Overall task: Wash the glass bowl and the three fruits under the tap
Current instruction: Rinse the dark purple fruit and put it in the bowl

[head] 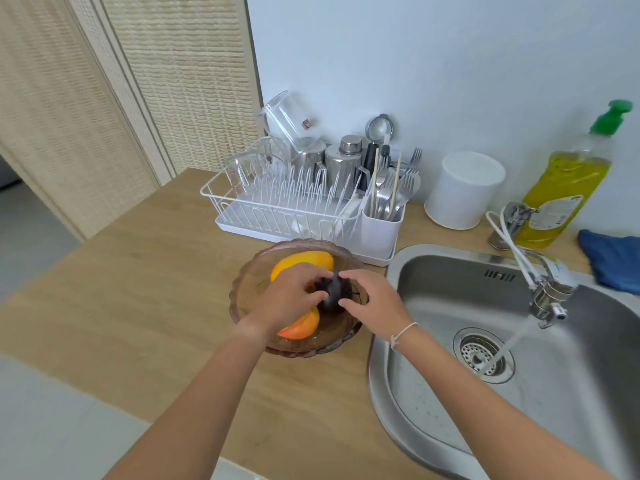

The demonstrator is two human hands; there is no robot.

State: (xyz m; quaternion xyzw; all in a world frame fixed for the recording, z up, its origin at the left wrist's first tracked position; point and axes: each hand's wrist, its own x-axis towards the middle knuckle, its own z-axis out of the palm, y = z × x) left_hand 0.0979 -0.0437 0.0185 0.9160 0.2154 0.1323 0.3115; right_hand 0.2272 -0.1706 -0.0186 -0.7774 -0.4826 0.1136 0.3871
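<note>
A brownish glass bowl [254, 289] sits on the wooden counter just left of the steel sink [588, 393]. Inside it lie a yellow mango [304, 260], an orange-red fruit [301, 327] and a dark purple fruit [331, 293]. My left hand [289, 299] and my right hand [372, 303] both reach into the bowl, and their fingers close around the dark purple fruit from either side. The tap [547, 299] hangs over the sink, and water runs from it down to the drain [483, 355].
A white dish rack [277, 209] with glasses, steel cups and a cutlery holder stands behind the bowl. A white canister [464, 188], a yellow dish-soap bottle [568, 188] and a blue cloth [613, 261] sit behind the sink. The counter's front edge runs under my forearms.
</note>
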